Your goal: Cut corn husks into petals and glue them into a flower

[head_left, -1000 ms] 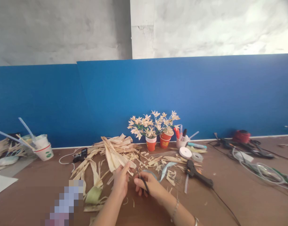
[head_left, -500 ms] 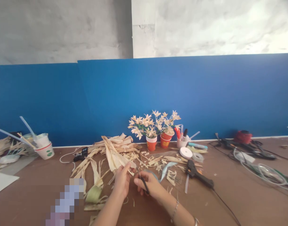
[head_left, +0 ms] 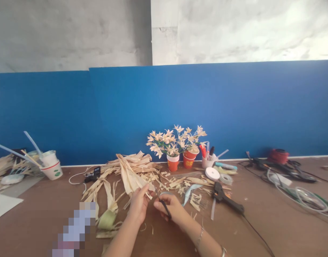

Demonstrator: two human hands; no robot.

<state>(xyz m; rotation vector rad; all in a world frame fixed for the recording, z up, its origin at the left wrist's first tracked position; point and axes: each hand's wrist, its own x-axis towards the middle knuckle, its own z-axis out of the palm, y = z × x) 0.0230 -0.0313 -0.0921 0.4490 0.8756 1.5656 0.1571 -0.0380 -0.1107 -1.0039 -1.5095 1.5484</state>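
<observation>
Brown table (head_left: 260, 228); hands (head_left: 155, 207) on scissors (head_left: 162, 201).

Pixel-blurred patch (head_left: 74, 230) by forearm; scissors' handles hidden in right hand (head_left: 172, 208).

- Pale, dry corn-husk strip (head_left: 146, 191): thin, cream-coloured, pinched at its near end, slanting up and away over the brown tabletop toward the husk pile.
- Small black-handled scissors (head_left: 164, 205): gripped by the handles, slim blades angled up-left, tips right at the strip's edge; open or closed too small to tell.
</observation>
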